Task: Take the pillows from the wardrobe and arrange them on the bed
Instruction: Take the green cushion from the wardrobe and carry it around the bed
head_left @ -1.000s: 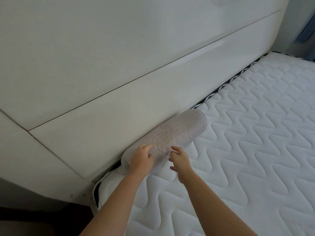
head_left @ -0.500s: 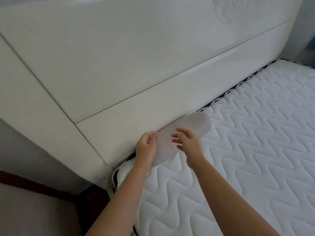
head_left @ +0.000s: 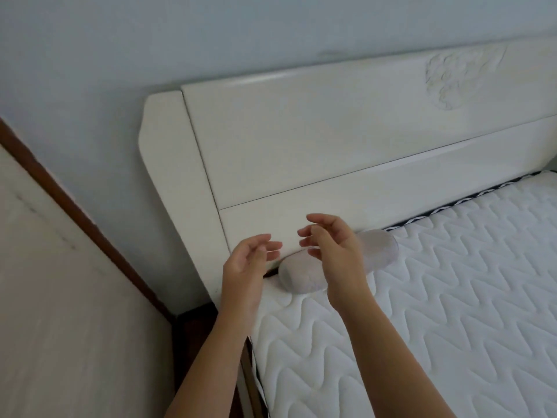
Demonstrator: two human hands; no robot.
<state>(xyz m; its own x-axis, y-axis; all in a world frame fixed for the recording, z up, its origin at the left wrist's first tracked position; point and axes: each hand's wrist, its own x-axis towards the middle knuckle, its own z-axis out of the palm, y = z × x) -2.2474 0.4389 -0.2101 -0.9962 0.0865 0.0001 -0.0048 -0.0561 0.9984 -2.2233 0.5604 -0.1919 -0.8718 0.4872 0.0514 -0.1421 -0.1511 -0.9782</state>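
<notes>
A pale grey quilted pillow [head_left: 303, 276] lies on the white quilted mattress [head_left: 437, 297], pressed along the foot of the cream headboard [head_left: 316, 152] near the bed's left corner. My left hand [head_left: 247, 267] hovers above the pillow's left end, fingers apart, holding nothing. My right hand [head_left: 334, 248] is raised over the pillow's middle, fingers loosely curled and spread, also holding nothing. It hides the pillow's middle part. Neither hand touches the pillow.
A pale wall rises behind the headboard. At the left stands a light panel with a dark brown wooden edge [head_left: 75, 206], with a narrow dark gap between it and the bed frame. The mattress stretches away to the right.
Both hands have lifted off the pillow and drawn back, fingers spread. The view has pulled back and risen, bringing the whole headboard and wall into sight. The pillow stays against the headboard.
</notes>
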